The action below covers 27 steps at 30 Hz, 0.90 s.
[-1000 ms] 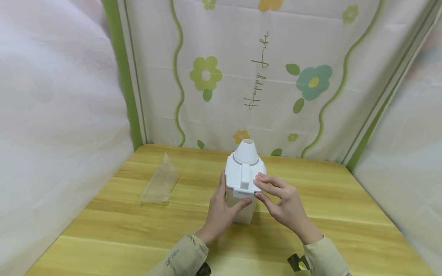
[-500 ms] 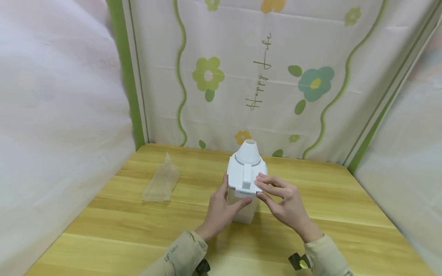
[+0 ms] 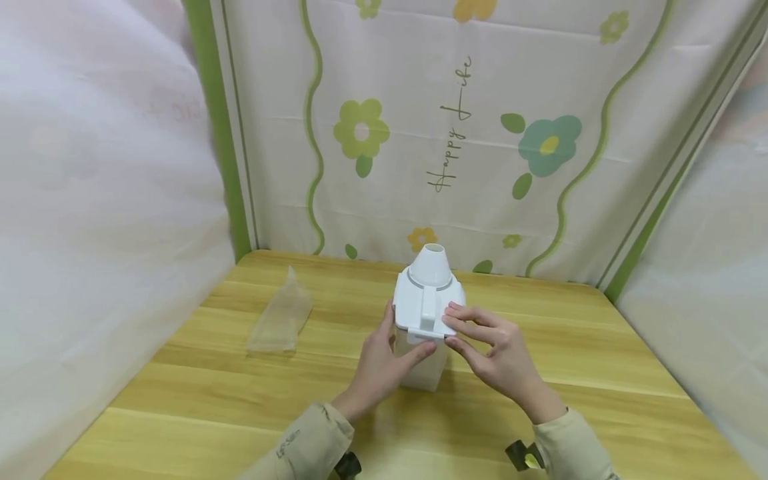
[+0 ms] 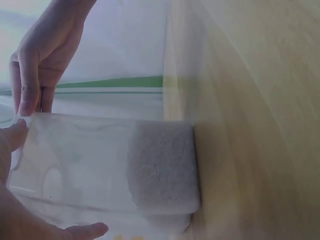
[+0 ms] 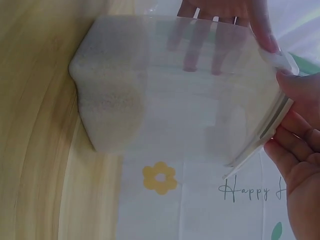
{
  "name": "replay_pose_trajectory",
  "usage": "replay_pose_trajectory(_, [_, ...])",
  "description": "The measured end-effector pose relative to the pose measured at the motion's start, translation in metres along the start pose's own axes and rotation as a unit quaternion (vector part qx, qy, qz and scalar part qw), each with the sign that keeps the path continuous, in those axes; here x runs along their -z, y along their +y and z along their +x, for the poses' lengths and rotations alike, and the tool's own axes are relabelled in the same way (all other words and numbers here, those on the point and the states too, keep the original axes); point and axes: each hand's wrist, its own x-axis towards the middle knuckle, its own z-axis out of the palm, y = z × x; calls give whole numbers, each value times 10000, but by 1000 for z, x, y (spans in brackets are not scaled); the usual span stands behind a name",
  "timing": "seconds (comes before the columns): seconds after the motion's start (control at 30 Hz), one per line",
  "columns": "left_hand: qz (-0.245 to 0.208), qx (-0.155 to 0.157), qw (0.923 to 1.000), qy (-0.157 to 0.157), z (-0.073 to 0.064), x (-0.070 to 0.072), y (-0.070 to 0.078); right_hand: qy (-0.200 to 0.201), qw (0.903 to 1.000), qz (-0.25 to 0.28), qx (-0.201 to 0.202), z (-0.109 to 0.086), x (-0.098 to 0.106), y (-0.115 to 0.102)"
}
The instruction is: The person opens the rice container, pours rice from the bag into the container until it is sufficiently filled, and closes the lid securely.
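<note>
A tall translucent storage container (image 3: 423, 378) stands upright on the table, with white grains (image 4: 165, 170) filling its lower part. On top sits a white lid (image 3: 409, 303) carrying a cone-shaped spout (image 3: 431, 268) and a clip (image 3: 423, 335) at the front edge. My left hand (image 3: 379, 365) grips the container near its top, fingers along the left side and thumb across the front below the clip. At the lid's front right corner, my right hand (image 3: 501, 348) pinches the edge, with fingertips on top and thumb underneath. The right wrist view shows left fingers through the clear wall.
A crumpled clear plastic bag (image 3: 279, 319) lies on the wooden table (image 3: 198, 380), left of the container. Behind the table hangs a flowered curtain (image 3: 402, 133), and pale fabric walls (image 3: 108, 233) close in both sides. Dark straps (image 3: 524, 457) show by the sleeves.
Both hands keep the same hold on the container and lid. The wrists have spread apart very slightly, and the head view has shifted a little.
</note>
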Motion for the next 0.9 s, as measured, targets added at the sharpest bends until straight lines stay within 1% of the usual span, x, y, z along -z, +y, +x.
replay_pose_trajectory(0.1, [157,-71,9998,-85,3,4,2,40,10000,-33,-3,4,2,-9])
replay_pose_trajectory(0.17, [317,-176,9992,-164,5,8,2,74,10000,-51,18,4,2,-12])
replay_pose_trajectory(0.3, [698,-518,9957,-316,12,14,2,83,10000,-48,-3,4,3,-14])
replay_pose_trajectory(0.43, [1230,-931,9871,-434,20,19,2,130,9996,31,-239,2,3,-16])
replay_pose_trajectory(0.53, [1586,-1312,9771,-535,25,23,4,361,9978,23,-551,-7,-2,-10])
replay_pose_trajectory(0.57, [1661,-1438,9739,-577,27,24,5,481,9963,4,-716,-10,-4,-7])
replay_pose_trajectory(0.63, [1785,-1663,9676,-648,30,26,6,790,9905,-83,-1123,-17,-9,-3])
replay_pose_trajectory(0.7, [1908,-1781,9627,-711,32,27,6,1091,9803,-48,-1647,-18,-13,-4])
replay_pose_trajectory(0.77, [1995,-1817,9598,-774,34,27,6,1341,9658,77,-2219,-13,-14,-14])
replay_pose_trajectory(0.8, [2059,-1824,9581,-798,35,27,6,1446,9588,160,-2440,-13,-15,-15])
replay_pose_trajectory(0.9, [2228,-1886,9529,-823,36,27,5,1714,9387,411,-2963,-13,-18,-16])
